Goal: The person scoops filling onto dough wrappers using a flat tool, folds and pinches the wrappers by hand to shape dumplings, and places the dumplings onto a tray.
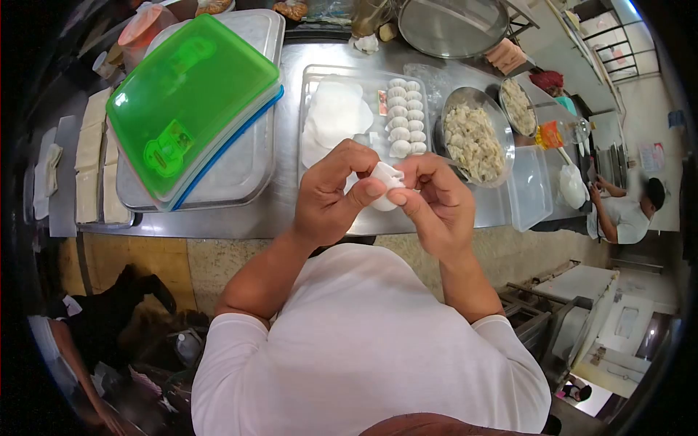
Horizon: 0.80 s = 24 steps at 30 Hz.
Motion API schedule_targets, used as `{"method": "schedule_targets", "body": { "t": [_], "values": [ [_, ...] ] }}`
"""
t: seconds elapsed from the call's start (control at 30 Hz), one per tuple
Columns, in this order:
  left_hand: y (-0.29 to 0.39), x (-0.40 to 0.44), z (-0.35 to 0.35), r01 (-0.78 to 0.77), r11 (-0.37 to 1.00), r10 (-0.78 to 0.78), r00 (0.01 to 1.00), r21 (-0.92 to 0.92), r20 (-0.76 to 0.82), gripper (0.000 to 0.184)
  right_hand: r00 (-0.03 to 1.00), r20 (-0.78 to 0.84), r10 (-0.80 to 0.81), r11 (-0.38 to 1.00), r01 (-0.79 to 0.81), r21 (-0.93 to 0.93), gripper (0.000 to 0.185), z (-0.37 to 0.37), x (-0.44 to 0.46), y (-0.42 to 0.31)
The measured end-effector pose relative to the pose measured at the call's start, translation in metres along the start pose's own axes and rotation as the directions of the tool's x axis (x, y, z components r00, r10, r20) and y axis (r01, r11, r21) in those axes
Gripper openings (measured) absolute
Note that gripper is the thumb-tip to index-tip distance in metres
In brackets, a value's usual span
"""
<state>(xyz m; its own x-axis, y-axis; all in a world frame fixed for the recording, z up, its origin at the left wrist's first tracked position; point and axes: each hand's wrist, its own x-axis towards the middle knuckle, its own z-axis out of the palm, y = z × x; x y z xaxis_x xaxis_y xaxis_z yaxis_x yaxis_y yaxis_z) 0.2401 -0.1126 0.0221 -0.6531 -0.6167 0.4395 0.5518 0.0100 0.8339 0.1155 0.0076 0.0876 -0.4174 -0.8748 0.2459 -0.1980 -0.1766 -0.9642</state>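
Observation:
My left hand (333, 190) and my right hand (438, 203) meet in front of my chest, closed on opposite sides of a white dumpling (385, 176). Thumbs and forefingers pinch its folded upper edge, and the fingers partly hide its body. Just beyond my hands lies a clear tray (306, 81). On its left side is a pile of thin round white wrappers (336, 112). Pleated dumplings (398, 121) sit in two rows on its right side. To the right of the tray stands a metal bowl (507, 134) of pale, chunky filling (474, 145).
A green-lidded container (196, 102) rests on a large metal tray lid (251, 178) at left. Further right are an empty clear plastic box (529, 190), a second bowl of filling (518, 107) and an orange-labelled bottle (556, 134). Another person (627, 214) stands at the far right.

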Motion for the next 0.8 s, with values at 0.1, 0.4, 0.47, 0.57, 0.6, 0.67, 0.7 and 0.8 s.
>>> {"method": "schedule_targets", "body": {
  "t": [0.1,0.4,0.47,0.57,0.6,0.67,0.7,0.8],
  "values": [
    [-0.003,0.003,0.025,-0.022,1.0,0.023,0.998,0.01,-0.066,0.013,1.0,0.012,0.006,0.998,-0.005,-0.066,0.012,-0.018,-0.002,-0.001],
    [-0.009,0.009,0.056,-0.076,0.983,0.08,0.997,0.168,-0.016,0.013,0.997,0.054,0.046,0.998,-0.048,0.028,0.011,-0.066,-0.004,-0.003],
    [-0.009,0.012,0.055,-0.093,0.961,0.089,0.996,0.261,0.03,0.014,0.991,0.1,0.084,0.996,-0.08,-0.043,0.011,-0.079,0.0,-0.002],
    [-0.009,0.016,0.054,-0.114,0.909,0.057,0.987,0.402,0.152,0.022,0.973,0.23,0.022,0.988,0.014,-0.153,0.012,-0.093,0.009,0.004],
    [-0.004,0.019,0.057,0.25,0.968,-0.25,0.964,0.013,0.088,0.028,0.949,0.272,-0.162,0.965,0.21,-0.159,0.014,-0.096,0.014,0.012],
    [-0.013,0.018,0.044,0.7,0.533,-0.592,0.71,-0.475,0.382,0.043,0.889,0.315,-0.333,0.908,0.393,-0.148,0.016,-0.1,0.018,0.024],
    [-0.021,0.016,0.041,0.702,0.532,-0.598,0.707,-0.474,0.376,0.043,0.889,0.336,-0.312,0.896,0.393,-0.207,0.018,-0.102,0.019,0.028],
    [-0.026,0.018,0.042,0.637,0.641,-0.647,0.749,-0.428,0.147,0.039,0.96,0.265,-0.088,0.972,0.14,-0.186,0.026,-0.102,0.008,0.038]
  ]
}}
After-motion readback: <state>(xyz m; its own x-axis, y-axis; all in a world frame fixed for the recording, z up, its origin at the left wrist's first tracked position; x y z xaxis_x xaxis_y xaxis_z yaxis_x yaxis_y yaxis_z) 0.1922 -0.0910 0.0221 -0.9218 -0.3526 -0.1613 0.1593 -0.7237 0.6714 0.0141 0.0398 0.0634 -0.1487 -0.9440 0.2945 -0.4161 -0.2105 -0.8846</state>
